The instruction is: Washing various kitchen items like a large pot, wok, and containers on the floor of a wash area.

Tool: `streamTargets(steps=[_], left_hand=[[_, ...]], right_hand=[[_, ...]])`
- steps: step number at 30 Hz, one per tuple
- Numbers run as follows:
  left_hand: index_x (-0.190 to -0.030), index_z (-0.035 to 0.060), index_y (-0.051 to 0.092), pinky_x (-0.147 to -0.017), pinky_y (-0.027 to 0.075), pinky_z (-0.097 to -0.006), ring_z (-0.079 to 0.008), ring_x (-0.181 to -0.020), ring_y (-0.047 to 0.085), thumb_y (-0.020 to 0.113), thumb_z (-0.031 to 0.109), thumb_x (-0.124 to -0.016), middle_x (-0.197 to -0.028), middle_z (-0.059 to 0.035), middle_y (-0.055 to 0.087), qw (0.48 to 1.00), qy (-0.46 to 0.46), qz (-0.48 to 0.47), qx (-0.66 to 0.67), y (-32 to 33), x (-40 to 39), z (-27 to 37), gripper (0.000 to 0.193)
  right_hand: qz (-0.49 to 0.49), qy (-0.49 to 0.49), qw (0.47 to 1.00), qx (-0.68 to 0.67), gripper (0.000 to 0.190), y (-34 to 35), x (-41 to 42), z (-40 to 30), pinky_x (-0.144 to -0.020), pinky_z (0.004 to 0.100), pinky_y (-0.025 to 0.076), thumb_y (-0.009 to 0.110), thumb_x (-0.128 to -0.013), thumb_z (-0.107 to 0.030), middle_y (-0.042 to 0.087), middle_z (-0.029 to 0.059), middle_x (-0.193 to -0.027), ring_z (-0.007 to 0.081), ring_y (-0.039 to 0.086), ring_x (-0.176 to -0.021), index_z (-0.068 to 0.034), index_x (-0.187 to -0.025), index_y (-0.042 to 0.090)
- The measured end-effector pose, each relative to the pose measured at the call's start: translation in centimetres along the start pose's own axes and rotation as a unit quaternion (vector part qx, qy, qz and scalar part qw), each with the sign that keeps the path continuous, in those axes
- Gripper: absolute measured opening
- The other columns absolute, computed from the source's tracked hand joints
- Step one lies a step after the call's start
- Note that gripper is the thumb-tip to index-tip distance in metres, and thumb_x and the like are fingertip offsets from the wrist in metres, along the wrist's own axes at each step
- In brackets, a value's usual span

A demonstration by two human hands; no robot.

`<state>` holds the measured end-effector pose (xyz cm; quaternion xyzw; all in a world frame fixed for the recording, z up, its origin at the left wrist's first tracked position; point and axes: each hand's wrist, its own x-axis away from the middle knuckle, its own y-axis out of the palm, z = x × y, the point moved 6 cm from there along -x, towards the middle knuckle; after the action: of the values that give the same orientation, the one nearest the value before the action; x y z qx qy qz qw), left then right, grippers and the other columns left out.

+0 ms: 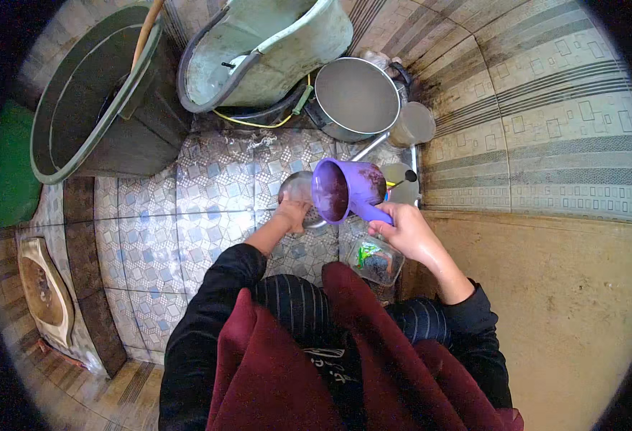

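Observation:
My right hand (pixel 410 231) grips the handle of a purple plastic dipper (pixel 367 180), which is tilted with its mouth facing left. Just left of the dipper, my left hand (pixel 293 213) is on a round metal bowl or lid (pixel 296 186) low over the tiled floor; the dipper hides part of it. Behind the dipper at the right stands a tub of cloudy liquid (pixel 402 186) with a dark-tipped utensil in it. Below the dipper, near my knees, a clear plastic container (pixel 378 261) holds a green packet and something dark.
A large metal pot (pixel 357 97) of cloudy water stands ahead beside a smaller round container (pixel 415 123). A pale bent basin (pixel 273 59), a yellow hose (pixel 257 125) and a big dark tub (pixel 106 108) lie ahead and left. A squat toilet (pixel 45 291) is far left; a tiled wall (pixel 542 118) bounds the right.

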<state>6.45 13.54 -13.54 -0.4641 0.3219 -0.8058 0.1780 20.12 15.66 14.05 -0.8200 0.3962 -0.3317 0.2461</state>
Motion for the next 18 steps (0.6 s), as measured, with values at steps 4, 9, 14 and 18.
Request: streamTargets(steps=[4, 9, 14, 18], left_hand=[[-0.123, 0.008, 0.037, -0.1, 0.012, -0.0512, -0.0307, -0.123, 0.022, 0.069, 0.041, -0.052, -0.131, -0.0094, 0.028, 0.981, -0.029, 0.138, -0.13, -0.9, 0.0, -1.2, 0.084], [-0.125, 0.0103, 0.034, -0.099, 0.022, -0.0433, -0.0317, -0.119, 0.026, 0.065, 0.035, -0.06, -0.128, -0.0116, 0.032, 0.961, -0.04, 0.249, -0.112, -1.4, 1.1, -3.2, 0.076], [-0.104, 0.0122, 0.052, -0.082, 0.04, -0.0363, -0.0254, -0.096, 0.045, 0.053, 0.017, -0.071, -0.101, -0.0032, 0.052, 0.928, 0.078, 0.349, -0.099, -3.2, 2.5, -2.1, 0.033], [-0.078, 0.0101, 0.058, -0.064, 0.045, -0.0317, -0.0218, -0.073, 0.049, 0.06, 0.017, -0.063, -0.079, -0.0028, 0.055, 0.894, 0.104, 0.433, -0.05, -6.9, 3.7, -0.7, 0.016]], right_hand=[[-0.023, 0.068, 0.997, -0.024, 0.016, 0.0, 0.0, 0.6, -0.044, 0.0209, 0.04, 0.055, -0.079, -0.009, 0.061, 0.0022, -0.067, 0.0046, 0.048, -0.05, 0.002, -0.089, 0.057], [-0.015, 0.139, 0.982, -0.131, 0.014, -1.3, 0.9, 0.1, -0.043, 0.0211, 0.04, 0.055, -0.079, -0.009, 0.061, 0.0016, -0.067, 0.0043, 0.048, -0.05, 0.001, -0.087, 0.057], [-0.021, 0.039, 0.996, 0.083, 0.02, -1.0, 0.9, -2.5, -0.061, 0.0387, 0.045, 0.056, -0.075, -0.01, 0.058, 0.0202, -0.071, 0.0336, 0.058, -0.065, 0.001, -0.091, 0.056], [0.015, 0.007, 0.998, 0.062, 0.022, -0.4, 0.9, -4.0, -0.066, 0.0422, 0.044, 0.056, -0.074, -0.011, 0.056, 0.0242, -0.074, 0.0403, 0.053, -0.072, 0.002, -0.092, 0.055]])
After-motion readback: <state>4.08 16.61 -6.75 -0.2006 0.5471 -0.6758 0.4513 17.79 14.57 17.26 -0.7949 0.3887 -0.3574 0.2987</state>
